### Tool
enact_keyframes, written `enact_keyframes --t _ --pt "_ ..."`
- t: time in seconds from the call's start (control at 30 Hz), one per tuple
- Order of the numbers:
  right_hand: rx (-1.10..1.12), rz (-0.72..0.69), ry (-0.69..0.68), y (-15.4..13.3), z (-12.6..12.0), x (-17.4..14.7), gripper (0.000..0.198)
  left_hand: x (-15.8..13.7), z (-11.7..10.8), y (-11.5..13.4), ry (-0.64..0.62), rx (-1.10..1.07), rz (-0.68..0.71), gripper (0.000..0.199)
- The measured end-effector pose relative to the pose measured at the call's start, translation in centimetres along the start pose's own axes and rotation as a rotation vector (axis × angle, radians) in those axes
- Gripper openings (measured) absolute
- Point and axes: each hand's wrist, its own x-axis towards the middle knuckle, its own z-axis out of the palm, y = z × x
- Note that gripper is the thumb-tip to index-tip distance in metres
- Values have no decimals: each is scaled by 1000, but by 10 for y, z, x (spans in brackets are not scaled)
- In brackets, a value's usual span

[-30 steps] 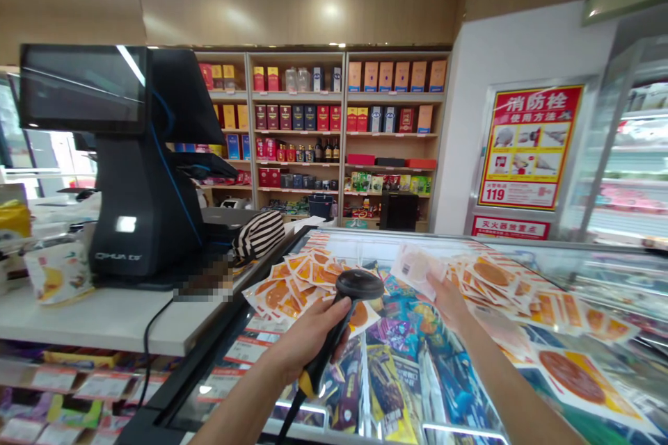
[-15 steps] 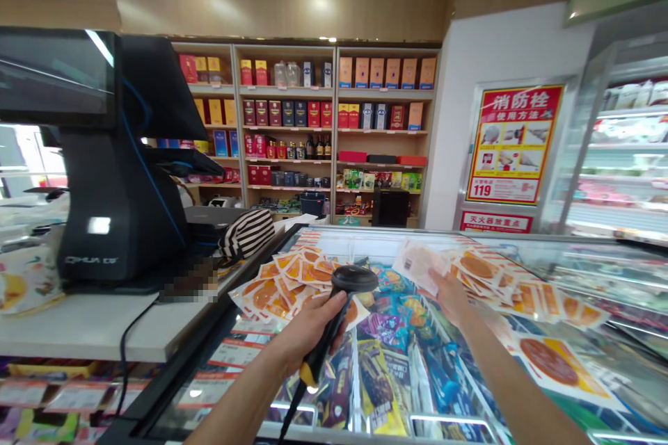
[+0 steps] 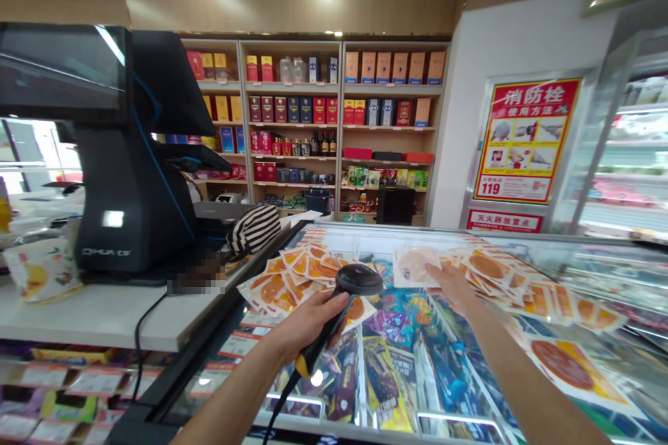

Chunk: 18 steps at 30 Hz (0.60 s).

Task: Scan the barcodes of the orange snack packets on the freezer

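Note:
My left hand [image 3: 314, 322] is wrapped around the handle of a black and yellow barcode scanner [image 3: 358, 281], its head pointing away and to the right. In my right hand [image 3: 453, 286] a flat, whitish packet [image 3: 414, 268] is pinched at its right edge, with its pale back and small printed label facing me. A spread pile of orange and white flat packets [image 3: 280, 283] lies on the freezer glass beyond the scanner. Another fanned row of such packets [image 3: 490, 268] lies to the right of my right hand. A single larger-looking packet [image 3: 566, 365] rests nearer on the right.
Beneath my hands is a glass-topped chest freezer [image 3: 172, 400] holding bagged frozen goods [image 3: 385, 382]. At left a black cash register [image 3: 138, 188] stands on a white counter [image 3: 120, 323], beside a striped cloth item [image 3: 255, 229]. Shelves of boxes [image 3: 342, 89] line the back wall.
The packet in my right hand has turned more upright and level, its back now squarer to view. The scanner stays in my left hand. The whole view has shifted slightly.

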Motion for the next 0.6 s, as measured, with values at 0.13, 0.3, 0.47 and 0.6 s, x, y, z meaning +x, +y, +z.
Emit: enact_keyframes --t 0.13,0.3,0.47,0.6 --pt "-58 -78 67 2 1 7 36 -1 -3 -2 5 1 17 36" --pt "-495 -284 494 4 -22 9 38 6 -8 -8 91 -5 26 36" --pt "-728 -571 787 11 -57 -3 41 15 -6 -15 217 -2 -12 38" --pt "-843 -750 728 29 -76 -12 39 20 3 -18 227 -30 -14 38"
